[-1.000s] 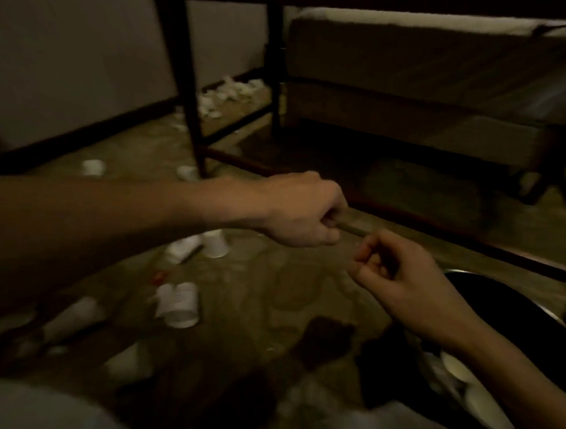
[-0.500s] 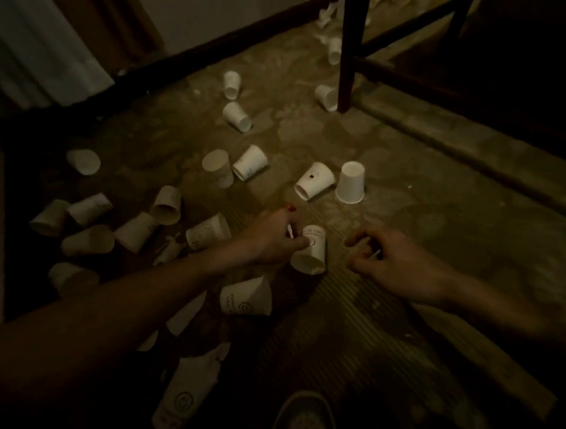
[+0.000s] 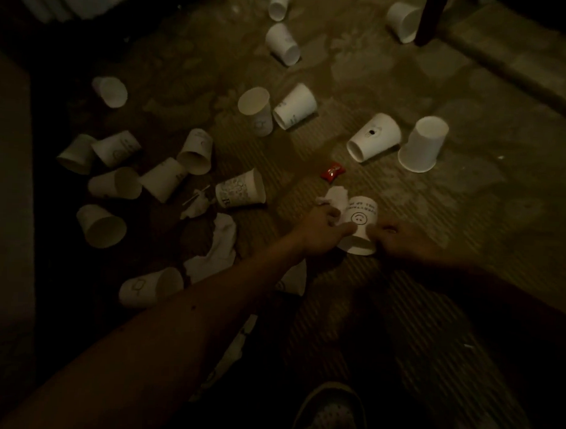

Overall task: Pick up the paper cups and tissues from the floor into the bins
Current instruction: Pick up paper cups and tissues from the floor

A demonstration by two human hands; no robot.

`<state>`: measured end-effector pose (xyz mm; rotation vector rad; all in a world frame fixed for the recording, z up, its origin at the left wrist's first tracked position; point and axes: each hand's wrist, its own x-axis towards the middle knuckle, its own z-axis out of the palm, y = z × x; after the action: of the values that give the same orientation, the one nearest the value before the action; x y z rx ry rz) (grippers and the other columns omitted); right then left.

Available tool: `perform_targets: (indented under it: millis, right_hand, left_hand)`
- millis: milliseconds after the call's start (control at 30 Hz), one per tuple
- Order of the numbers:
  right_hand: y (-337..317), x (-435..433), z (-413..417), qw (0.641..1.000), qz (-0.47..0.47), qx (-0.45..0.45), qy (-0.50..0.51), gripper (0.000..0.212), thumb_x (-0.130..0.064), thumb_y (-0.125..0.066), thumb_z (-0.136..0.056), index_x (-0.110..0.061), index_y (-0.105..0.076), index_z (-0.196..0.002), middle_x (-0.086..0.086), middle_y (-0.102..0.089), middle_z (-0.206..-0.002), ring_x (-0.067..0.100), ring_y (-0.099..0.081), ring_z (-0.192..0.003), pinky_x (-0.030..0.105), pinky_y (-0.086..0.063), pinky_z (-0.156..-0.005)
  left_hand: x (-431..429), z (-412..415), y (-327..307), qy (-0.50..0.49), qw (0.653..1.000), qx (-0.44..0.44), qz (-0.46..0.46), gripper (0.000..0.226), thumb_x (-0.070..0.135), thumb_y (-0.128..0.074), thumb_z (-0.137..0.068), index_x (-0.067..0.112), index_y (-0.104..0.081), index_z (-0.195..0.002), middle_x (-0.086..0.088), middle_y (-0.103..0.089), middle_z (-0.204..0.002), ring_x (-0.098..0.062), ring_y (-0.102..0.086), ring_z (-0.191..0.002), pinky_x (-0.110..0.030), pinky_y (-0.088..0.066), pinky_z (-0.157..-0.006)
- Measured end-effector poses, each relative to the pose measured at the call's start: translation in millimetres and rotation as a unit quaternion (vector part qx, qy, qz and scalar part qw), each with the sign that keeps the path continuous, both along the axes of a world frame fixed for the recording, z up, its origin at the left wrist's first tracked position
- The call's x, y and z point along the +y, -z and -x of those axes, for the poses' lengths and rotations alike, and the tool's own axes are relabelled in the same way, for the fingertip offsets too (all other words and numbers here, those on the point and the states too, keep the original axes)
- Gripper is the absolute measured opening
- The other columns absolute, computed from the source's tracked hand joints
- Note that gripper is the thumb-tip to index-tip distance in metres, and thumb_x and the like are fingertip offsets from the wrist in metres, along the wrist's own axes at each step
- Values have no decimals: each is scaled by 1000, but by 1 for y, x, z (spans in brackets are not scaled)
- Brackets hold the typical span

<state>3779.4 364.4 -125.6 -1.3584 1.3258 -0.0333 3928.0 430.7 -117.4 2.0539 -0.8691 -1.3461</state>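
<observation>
Smiley-face paper cup (image 3: 361, 221) on its side on the carpeted floor (image 3: 474, 221), now gripped from both sides: the right hand (image 3: 401, 243), clear of it half a second earlier, has closed in. Fingers (image 3: 375, 233) of both hands curl against its wall. The left hand (image 3: 319, 231) also touches a crumpled tissue (image 3: 335, 198), near a red wrapper (image 3: 331, 171).

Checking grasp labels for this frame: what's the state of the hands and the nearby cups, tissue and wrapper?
smiley cup, gripped from both sides
left hand, grips smiley cup
right hand, grips smiley cup
crumpled tissue, bunched between left hand and smiley cup
black-dot cup, on its side
plain cup, upside down
red wrapper, lying loose, untouched
</observation>
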Motion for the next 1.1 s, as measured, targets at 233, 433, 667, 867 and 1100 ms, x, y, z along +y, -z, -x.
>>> perform_targets:
  millis: [233, 433, 667, 867, 1100]
  right_hand:
    - [0, -3, -5, 991, -59, 3, 121, 76, -56, -73, -76, -7, -53, -130, 9, -59, -106, 25, -62, -85, 39, -54, -68]
    - [0, -18, 1, 990, -56, 1, 131, 86, -56, -72, -77, -8, -40, -141, 8, -57, -107, 20, -58, -78, 32, -46, -59]
    - [5, -28, 7, 993, -26, 4, 116, 87, -57, -70, -79, -8, -39, -144, 12, -55, -129, 27, -58, -102, 38, -51, -76]
    - [12, -32, 7, 996, 11, 10, 86, 82, -53, -70, -80, -10, -39, -143, 14, -54, -131, 26, -57, -100, 37, -48, -77]
    - [20, -31, 5, 996, 46, 40, 66, 90, -59, -67, -80, -11, -32, -148, 13, -48, -140, 31, -51, -122, 36, -37, -86]
  left_hand:
    - [5, 7, -5, 70, 995, 38, 65, 34, 11, -75, -85, 15, -64, -117, -5, -70, -101, -21, -69, -96, -25, -57, -75]
    - [-12, -20, -1, -8, 985, -138, 103, 29, 30, -69, -90, 20, -64, -117, -3, -64, -112, -15, -63, -98, -29, -54, -79]
    - [-36, -33, 16, 235, 938, -251, 52, 69, 50, -67, -86, 31, -41, -147, -10, -25, -157, -26, -24, -144, -37, -28, -111]
    - [-40, -27, 34, 332, 882, -329, 66, 52, 47, -68, -87, 22, -58, -132, -10, -48, -134, -25, -41, -124, -32, -34, -94]
    - [-36, -31, 44, 237, 935, -234, 117, 20, 14, -54, -99, 6, -66, -114, -2, -62, -107, -17, -59, -101, -15, -38, -75]
